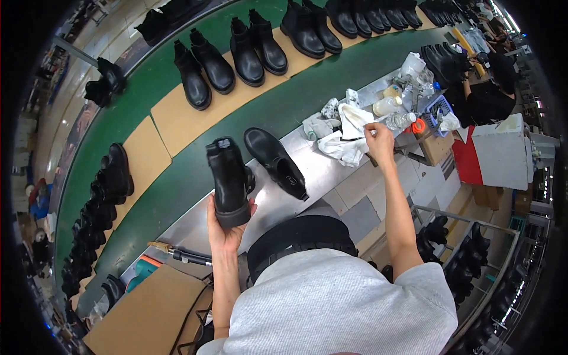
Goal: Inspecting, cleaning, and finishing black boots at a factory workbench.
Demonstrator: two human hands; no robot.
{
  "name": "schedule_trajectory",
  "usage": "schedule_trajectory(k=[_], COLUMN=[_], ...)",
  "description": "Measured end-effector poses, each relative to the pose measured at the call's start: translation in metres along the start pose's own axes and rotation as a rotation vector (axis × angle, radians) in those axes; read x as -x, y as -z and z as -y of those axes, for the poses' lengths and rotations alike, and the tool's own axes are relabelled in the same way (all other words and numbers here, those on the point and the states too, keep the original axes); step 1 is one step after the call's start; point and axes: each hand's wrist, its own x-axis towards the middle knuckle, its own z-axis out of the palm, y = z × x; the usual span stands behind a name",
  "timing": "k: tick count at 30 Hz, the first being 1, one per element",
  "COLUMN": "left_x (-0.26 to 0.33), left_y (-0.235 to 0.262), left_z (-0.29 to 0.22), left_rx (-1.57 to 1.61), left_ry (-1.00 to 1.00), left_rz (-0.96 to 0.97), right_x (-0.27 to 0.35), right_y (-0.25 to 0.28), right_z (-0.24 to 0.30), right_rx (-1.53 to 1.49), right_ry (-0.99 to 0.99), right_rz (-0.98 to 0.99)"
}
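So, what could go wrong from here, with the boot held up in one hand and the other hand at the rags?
1. The left hand grips the boot only at its sole, upright; it could tip and fall onto the metal table.
2. The right hand reaches among rags close to bottles; it may knock one over.
3. The second boot lies near the table edge and might be pushed off.

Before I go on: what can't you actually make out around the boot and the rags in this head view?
- Head view: sole of the held boot, covered by the left hand.
- What the right hand pinches by the white rags: too small.
- Bottles beyond: small, blurred.
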Motion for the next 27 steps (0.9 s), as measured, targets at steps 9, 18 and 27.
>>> schedule_trajectory(k=[9,18,27], left_x=[0.01,-0.018,-0.015], left_y=[-0.03,-0.036,-0.041], left_z=[0.024,0.023,-0.009], left_rx=[-0.139,-0.381,-0.505], left_ry=[-0.417,-0.523,-0.46], left_rz=[-0.143,-0.193,-0.274], right_x=[0.042,0.029,0.054], right_y=[-0.037,-0.015,0.099], right_z=[0.019,0.034,-0.025], right_rx=[0.12,-0.217,-0.161], right_ry=[0.217,0.19,0.271], right_rz=[0.459,0.354,0.391])
